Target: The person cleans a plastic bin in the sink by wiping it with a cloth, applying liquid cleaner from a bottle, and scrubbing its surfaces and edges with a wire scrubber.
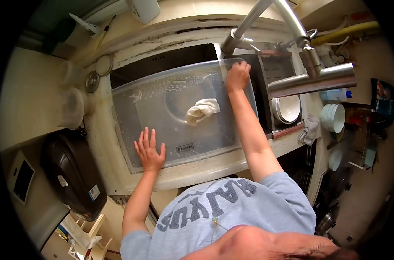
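Note:
A large see-through plastic lid (162, 130), wet with drops and suds, lies across the sink (162, 60) and reaches over its front rim. On its middle rests a crumpled white cloth (202, 111), touched by neither hand. My left hand (149, 151) is open, its fingers spread flat on the lid's near left part. At the far right corner, my right hand (239, 77) has its fingers curled over the lid's edge; the fingertips are partly hidden. A dark label (184, 147) shows near the lid's front edge.
A steel faucet (311, 78) overhangs the right side. White bowls (288, 108) sit in the right-hand basin, and more bowls (333, 118) stand further right. Round lids (104, 65) lie at the counter's left. A dark brown bin (73, 173) stands left of the counter.

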### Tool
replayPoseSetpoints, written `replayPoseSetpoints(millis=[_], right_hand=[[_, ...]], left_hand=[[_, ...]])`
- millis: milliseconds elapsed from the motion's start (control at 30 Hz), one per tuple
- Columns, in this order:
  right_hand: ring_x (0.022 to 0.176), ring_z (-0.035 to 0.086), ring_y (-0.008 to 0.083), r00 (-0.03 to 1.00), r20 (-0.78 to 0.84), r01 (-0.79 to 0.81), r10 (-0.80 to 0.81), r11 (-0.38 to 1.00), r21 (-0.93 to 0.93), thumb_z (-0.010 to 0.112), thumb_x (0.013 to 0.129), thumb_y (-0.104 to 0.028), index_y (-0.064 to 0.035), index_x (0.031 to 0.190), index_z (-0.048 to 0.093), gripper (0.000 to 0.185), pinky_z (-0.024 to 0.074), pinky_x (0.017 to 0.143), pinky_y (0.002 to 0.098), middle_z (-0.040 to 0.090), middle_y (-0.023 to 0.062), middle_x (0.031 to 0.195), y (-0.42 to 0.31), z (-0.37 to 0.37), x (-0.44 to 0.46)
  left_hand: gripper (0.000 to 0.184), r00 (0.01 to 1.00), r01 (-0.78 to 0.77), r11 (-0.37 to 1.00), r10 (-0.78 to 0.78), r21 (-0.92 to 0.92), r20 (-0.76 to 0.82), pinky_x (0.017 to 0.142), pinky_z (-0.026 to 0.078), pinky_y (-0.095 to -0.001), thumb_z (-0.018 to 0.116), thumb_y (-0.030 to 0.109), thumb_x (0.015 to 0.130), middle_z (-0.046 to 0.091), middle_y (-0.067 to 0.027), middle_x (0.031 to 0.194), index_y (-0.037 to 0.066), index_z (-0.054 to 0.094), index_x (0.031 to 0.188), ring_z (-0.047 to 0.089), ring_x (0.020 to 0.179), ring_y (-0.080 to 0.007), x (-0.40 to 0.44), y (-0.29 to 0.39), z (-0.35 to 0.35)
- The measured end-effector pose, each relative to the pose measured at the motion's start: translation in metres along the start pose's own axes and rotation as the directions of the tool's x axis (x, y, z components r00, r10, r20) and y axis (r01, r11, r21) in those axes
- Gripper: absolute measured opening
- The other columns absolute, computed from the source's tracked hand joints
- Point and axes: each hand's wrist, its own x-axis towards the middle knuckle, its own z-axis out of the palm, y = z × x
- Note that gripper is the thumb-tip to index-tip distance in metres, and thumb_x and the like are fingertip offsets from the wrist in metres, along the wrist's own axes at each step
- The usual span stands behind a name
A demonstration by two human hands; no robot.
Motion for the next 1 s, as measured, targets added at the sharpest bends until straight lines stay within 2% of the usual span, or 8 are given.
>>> replayPoseSetpoints(millis=[133,300,467,567,667,800,867,1000], right_hand=[[0.086,0.053,0.0277,0.942,-0.124,0.333,-0.311,0.906,0.260,0.054,0.073,-0.004,-0.0036,0.075,0.062,0.008,0.0479,0.076,0.0336,0.055,0.0097,0.086,0.014,-0.018,-0.016],[0.086,0.055,0.0287,0.999,0.041,0.027,-0.026,1.000,-0.012,0.054,0.074,-0.004,-0.0033,0.079,0.063,0.010,0.0482,0.073,0.0353,0.058,0.0107,0.092,-0.001,0.006,0.004],[0.084,0.054,0.0294,0.953,0.004,0.286,-0.304,0.899,0.333,0.057,0.075,-0.007,-0.0035,0.080,0.063,0.008,0.0487,0.073,0.0380,0.058,0.0110,0.091,-0.025,-0.019,-0.022],[0.084,0.053,0.0285,0.999,0.034,0.023,-0.030,0.984,0.177,0.057,0.076,-0.009,-0.0024,0.080,0.062,0.009,0.0483,0.070,0.0398,0.056,0.0101,0.088,-0.012,-0.022,-0.004],[0.082,0.053,0.0255,0.952,0.282,0.197,-0.119,0.944,-0.265,0.058,0.074,-0.008,-0.0006,0.077,0.062,0.009,0.0480,0.067,0.0391,0.055,0.0108,0.087,-0.075,0.012,-0.024],[0.081,0.053,0.0241,0.825,0.025,0.533,-0.564,0.792,0.299,0.057,0.070,-0.005,-0.0026,0.074,0.060,0.006,0.0484,0.066,0.0368,0.055,0.0110,0.083,-0.170,-0.020,-0.081],[0.079,0.055,0.0259,0.829,-0.088,0.508,-0.553,0.676,0.534,0.056,0.069,-0.004,-0.0042,0.072,0.060,0.005,0.0492,0.065,0.0369,0.056,0.0106,0.080,-0.161,-0.015,-0.073],[0.084,0.057,0.0274,0.970,-0.042,0.242,-0.241,0.921,0.305,0.055,0.075,-0.006,-0.0064,0.080,0.062,0.009,0.0489,0.068,0.0402,0.058,0.0098,0.085,-0.051,-0.026,-0.025]], left_hand=[[0.062,1.000,-0.010,1.000,0.010,0.006,-0.019,0.107,0.015,-0.0539,0.057,0.031,0.078,0.030,-0.0070,0.143,0.015,0.039,0.134,0.026,0.131,-0.0280,0.002,-0.001,-0.001],[0.062,0.999,-0.008,1.000,0.009,0.006,-0.034,0.107,0.015,-0.0541,0.056,0.032,0.078,0.030,-0.0069,0.144,0.016,0.039,0.135,0.027,0.131,-0.0282,0.002,0.001,0.002],[0.062,1.000,-0.016,1.000,0.017,0.024,-0.023,0.106,0.016,-0.0541,0.057,0.033,0.078,0.029,-0.0070,0.144,0.016,0.038,0.135,0.027,0.131,-0.0281,0.001,-0.001,0.002],[0.063,1.000,-0.007,1.000,0.007,0.020,-0.004,0.106,0.015,-0.0544,0.057,0.033,0.078,0.029,-0.0072,0.144,0.017,0.038,0.136,0.026,0.131,-0.0279,0.002,0.000,0.001],[0.062,1.000,-0.008,1.000,0.008,-0.002,-0.006,0.107,0.013,-0.0541,0.056,0.030,0.079,0.028,-0.0070,0.144,0.016,0.037,0.136,0.024,0.132,-0.0284,0.002,-0.001,0.003],[0.061,1.000,0.006,1.000,-0.006,-0.003,-0.008,0.107,0.013,-0.0540,0.056,0.032,0.079,0.028,-0.0066,0.144,0.017,0.037,0.136,0.024,0.132,-0.0281,0.001,0.003,0.000],[0.062,1.000,0.002,1.000,-0.002,-0.005,-0.003,0.107,0.013,-0.0540,0.056,0.032,0.079,0.028,-0.0064,0.145,0.017,0.037,0.136,0.024,0.132,-0.0279,0.002,-0.001,0.002],[0.063,0.999,-0.016,0.999,0.014,-0.039,-0.042,0.107,0.014,-0.0541,0.056,0.032,0.079,0.027,-0.0062,0.145,0.017,0.036,0.136,0.025,0.132,-0.0277,0.004,-0.004,0.001]])
